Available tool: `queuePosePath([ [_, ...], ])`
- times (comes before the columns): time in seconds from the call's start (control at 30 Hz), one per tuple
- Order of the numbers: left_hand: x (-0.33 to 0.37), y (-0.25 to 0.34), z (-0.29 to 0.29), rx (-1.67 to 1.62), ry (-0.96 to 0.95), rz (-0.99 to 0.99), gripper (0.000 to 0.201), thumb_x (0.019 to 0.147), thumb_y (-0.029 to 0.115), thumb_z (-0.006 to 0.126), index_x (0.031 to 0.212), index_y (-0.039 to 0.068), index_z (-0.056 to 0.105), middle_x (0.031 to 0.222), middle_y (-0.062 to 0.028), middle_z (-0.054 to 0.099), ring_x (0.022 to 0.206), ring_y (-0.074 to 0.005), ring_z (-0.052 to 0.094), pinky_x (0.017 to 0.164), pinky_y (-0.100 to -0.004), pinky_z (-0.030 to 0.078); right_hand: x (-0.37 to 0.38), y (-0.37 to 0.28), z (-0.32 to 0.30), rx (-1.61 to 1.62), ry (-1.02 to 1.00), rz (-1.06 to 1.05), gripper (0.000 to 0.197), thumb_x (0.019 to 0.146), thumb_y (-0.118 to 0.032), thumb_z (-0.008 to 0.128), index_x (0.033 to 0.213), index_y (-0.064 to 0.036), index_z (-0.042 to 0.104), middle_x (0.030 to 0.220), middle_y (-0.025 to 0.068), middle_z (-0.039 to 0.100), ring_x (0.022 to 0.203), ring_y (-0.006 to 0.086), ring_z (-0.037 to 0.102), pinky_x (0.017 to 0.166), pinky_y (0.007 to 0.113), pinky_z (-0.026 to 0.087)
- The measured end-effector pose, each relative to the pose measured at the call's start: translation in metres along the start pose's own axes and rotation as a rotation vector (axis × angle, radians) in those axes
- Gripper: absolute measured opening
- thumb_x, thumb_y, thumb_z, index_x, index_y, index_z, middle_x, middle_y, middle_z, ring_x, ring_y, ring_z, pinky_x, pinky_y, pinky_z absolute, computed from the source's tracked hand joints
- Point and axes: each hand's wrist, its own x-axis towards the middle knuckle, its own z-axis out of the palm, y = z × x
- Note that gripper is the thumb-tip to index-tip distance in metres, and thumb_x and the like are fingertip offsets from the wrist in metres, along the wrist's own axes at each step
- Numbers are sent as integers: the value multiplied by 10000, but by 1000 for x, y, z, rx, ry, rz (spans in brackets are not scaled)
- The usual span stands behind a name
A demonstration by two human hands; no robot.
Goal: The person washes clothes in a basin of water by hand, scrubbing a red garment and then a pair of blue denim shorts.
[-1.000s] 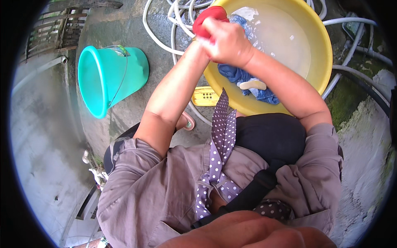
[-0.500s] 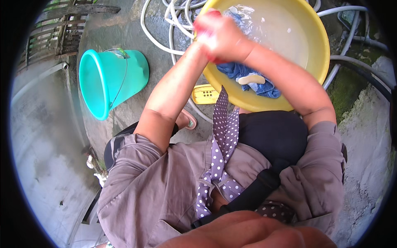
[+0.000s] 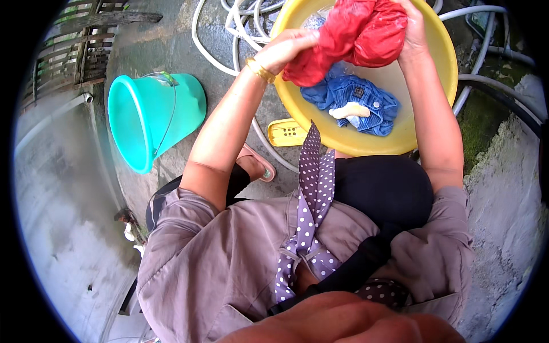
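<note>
A wet red cloth (image 3: pixel 366 34), perhaps a garment, is stretched between my two hands above a yellow basin (image 3: pixel 443 97). My left hand (image 3: pixel 286 48), with a gold bracelet at its wrist, grips the cloth's left end. At the cloth's right side, my right hand (image 3: pixel 414 34) has its fingers closed around the fabric, partly hidden by it. Below, a blue denim garment (image 3: pixel 377 103) lies bunched in the basin's near part, in cloudy water. A pale bar of soap (image 3: pixel 350 110) rests on the denim.
On the left, a turquoise bucket (image 3: pixel 177 108) lies tipped on the wet concrete floor. A yellow plastic soap dish (image 3: pixel 286 132) sits against the basin's near left side. White hoses (image 3: pixel 200 43) coil around the basin. Mossy rough concrete (image 3: pixel 492 154) rises at the right.
My hands were clasped together around the red cloth, blurred by motion. Now they are apart, with the cloth spread out between them. More of the denim shows.
</note>
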Motion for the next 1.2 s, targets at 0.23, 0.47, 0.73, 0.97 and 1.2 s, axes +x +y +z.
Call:
queuePosePath([
  [0.23,-6,38,-27,-233,123,296,244,957,202,667,1137,39,684,940,-45,732,912,-135,702,790,-282,571,-6,-3,6,78,200,306,371,873,-162,733,1205,-13,658,1177,158,716,1029,246,710,926,358,557],
  [0.47,2,34,-52,-641,64,266,380,952,50,578,1322,-35,573,1253,-203,666,1151,-320,665,1071,-443,515,19,9,31,-243,-23,144,327,873,-54,606,1186,28,648,1123,150,714,1019,260,685,908,400,559],
  [0.73,44,-17,-15,-641,5,406,259,1076,323,477,1071,90,589,949,-33,622,866,-203,602,773,-352,518,-5,76,91,-1451,-428,-857,193,848,-195,726,1011,-91,714,921,57,673,873,257,693,732,388,575],
  [0.97,34,-27,42,-640,487,206,310,1055,177,400,1221,-15,578,1137,-170,681,986,-269,714,839,-405,619,18,101,10,-1777,-179,-423,200,881,-294,613,871,-123,717,852,121,718,764,344,707,668,451,572],
  [1.2,37,-42,33,-555,415,178,243,1028,195,449,1087,52,636,979,-82,665,891,-206,677,774,-339,572,-1,102,21,-1517,-377,-550,152,875,-227,648,875,-92,717,805,158,688,728,357,686,673,432,569],
])
